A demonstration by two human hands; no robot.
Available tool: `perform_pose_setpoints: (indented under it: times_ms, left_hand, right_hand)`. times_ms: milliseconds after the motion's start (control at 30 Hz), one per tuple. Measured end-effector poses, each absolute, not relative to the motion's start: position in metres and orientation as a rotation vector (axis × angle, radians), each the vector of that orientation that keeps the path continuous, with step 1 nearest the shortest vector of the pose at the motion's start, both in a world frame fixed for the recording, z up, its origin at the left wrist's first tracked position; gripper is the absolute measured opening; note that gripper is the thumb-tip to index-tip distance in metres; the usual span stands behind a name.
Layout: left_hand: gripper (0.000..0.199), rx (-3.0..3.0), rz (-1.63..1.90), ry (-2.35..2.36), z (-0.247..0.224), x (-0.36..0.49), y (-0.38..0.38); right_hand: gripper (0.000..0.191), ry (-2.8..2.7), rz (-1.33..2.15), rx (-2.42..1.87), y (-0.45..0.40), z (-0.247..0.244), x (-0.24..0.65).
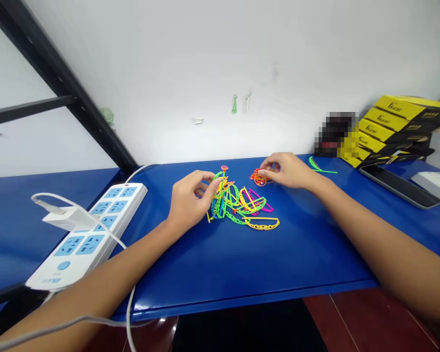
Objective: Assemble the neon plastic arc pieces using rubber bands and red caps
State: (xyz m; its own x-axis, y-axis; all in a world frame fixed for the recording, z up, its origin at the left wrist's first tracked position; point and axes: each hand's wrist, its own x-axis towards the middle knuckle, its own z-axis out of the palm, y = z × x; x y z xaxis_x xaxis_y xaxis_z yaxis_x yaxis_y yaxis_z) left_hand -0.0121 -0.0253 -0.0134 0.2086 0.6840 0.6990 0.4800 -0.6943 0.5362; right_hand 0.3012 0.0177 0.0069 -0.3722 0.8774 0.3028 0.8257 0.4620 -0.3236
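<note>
Left hand: fingers curl against neon plastic strips, seemingly steadying the pile. Right hand: fingers pinch orange loops, far on blue table.

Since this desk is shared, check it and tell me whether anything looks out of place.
One neon-green plastic strip lies alone past the right hand, apart from the tangled pile of coloured plastic pieces, so it looks stray. The yellow boxes at far right are stacked askew, not squared.
</note>
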Motion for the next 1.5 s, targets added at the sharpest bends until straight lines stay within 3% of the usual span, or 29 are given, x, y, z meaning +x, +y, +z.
perform_pose_setpoints:
  times_ms: [133, 500, 700, 1000, 1500]
  left_hand:
    - [0.018, 2.342, 1.481, 1.104, -0.013, -0.011, -0.026]
    - [0.021, 2.372, 1.484, 1.090, 0.015, 0.003, -0.035]
    - [0.019, 2.532, 1.063, 1.014, 0.031, 0.031, -0.020]
    - [0.024, 2.568, 1.435, 1.027, -0.010, 0.021, -0.004]
    - [0.022, 2.729, 1.372, 1.008, -0.018, 0.018, -0.005]
  right_hand:
    - [0.014, -2.350, 0.307, -1.356, 0.014, 0.001, 0.292]
    - [0.025, -2.388, 0.264, -1.314, 0.017, 0.000, 0.292]
    - [0.026, -2.269, 0.421, -1.280, 0.023, -0.009, 0.294]
    - [0.023, -2.268, 0.306, -1.332, 0.024, -0.012, 0.289]
    - [0.018, -2.309, 0.129, -1.355, 0.020, -0.012, 0.287]
